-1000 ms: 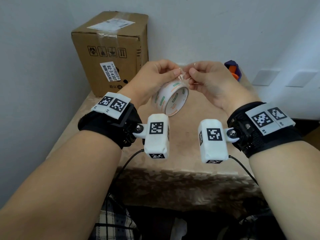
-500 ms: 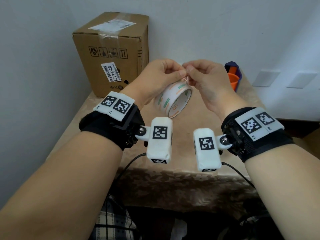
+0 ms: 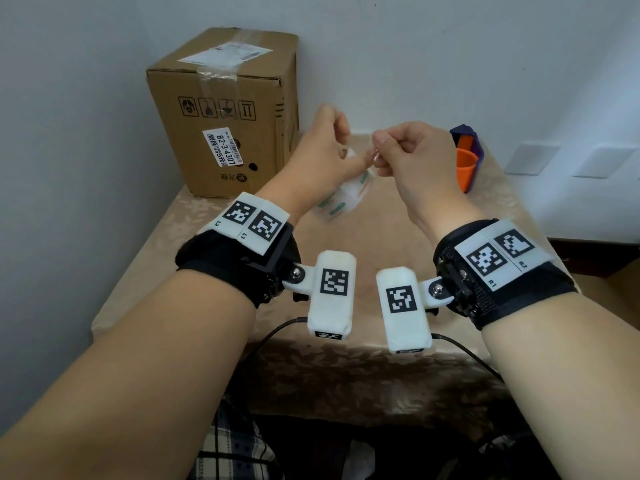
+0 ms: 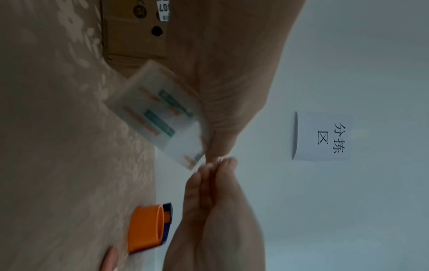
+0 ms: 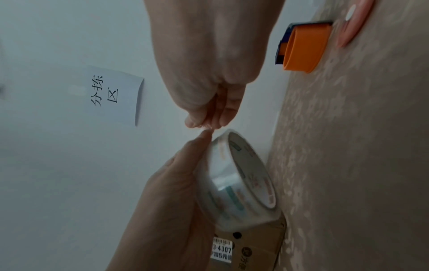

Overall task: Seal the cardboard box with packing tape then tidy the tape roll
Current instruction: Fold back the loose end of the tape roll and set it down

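The clear printed tape roll hangs blurred above the table, under my left hand, which grips it; the right wrist view shows those fingers lying along the roll's outer side. My right hand pinches the loose tape end at the roll's upper edge, fingertips pressed together against my left thumb. The cardboard box stands upright at the table's back left against the wall. Clear tape and a label run across its top.
An orange cup-shaped thing in a purple holder sits at the back right of the beige patterned table. A pink object lies beside it. A paper sign hangs on the wall. Cables trail off the front edge.
The left hand has lifted and turned, and the roll now hangs lower beneath it, blurred by motion. The right hand keeps its pinch on the tape end, a little further from the left fingers.
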